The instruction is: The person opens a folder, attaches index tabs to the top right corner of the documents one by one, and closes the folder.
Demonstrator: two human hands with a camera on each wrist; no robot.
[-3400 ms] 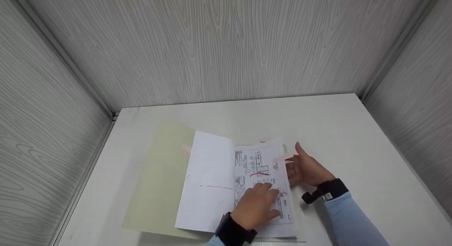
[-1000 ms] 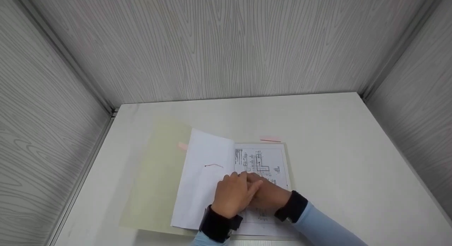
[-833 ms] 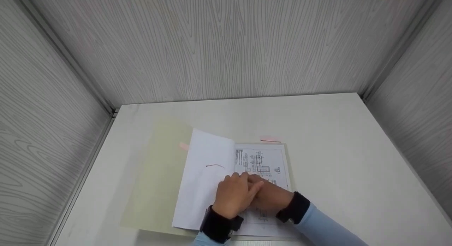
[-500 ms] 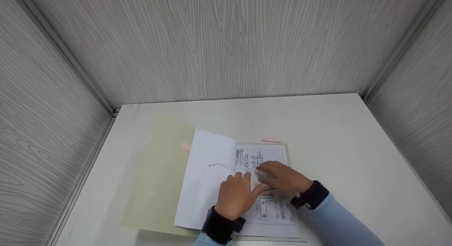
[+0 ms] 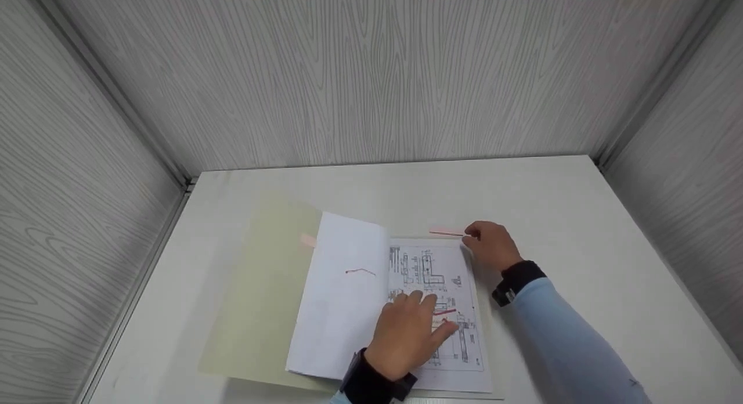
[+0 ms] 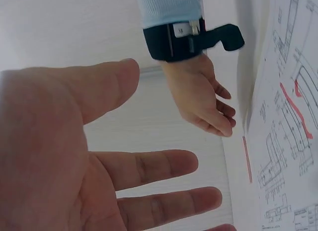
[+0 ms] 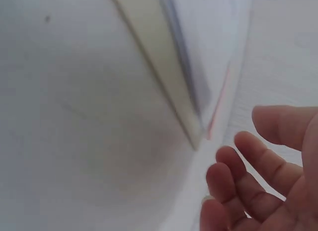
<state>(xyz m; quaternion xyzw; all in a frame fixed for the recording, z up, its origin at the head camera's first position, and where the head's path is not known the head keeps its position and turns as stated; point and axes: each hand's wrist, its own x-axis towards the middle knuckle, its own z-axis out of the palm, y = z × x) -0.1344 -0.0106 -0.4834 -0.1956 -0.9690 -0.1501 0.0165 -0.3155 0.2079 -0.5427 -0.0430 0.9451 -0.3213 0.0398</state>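
A bound document lies open on the table; its pale yellow cover and a turned white sheet are on the left. On the right is a page of printed technical drawings with red marks. My left hand rests on this page, fingers spread; its palm fills the left wrist view's near side. At the page's upper right corner is my right hand, beside a pink tab with a red line. In the right wrist view its fingers curve loosely, holding nothing.
A second pink tab sticks out by the turned sheet's left edge. The white table reaches back to a grey wood-grain panel, with similar panels on the left and right.
From resting over each other on the page, my hands have parted. The right hand has moved up to the page's upper right corner; the left has slid right, and red marks show beside it.
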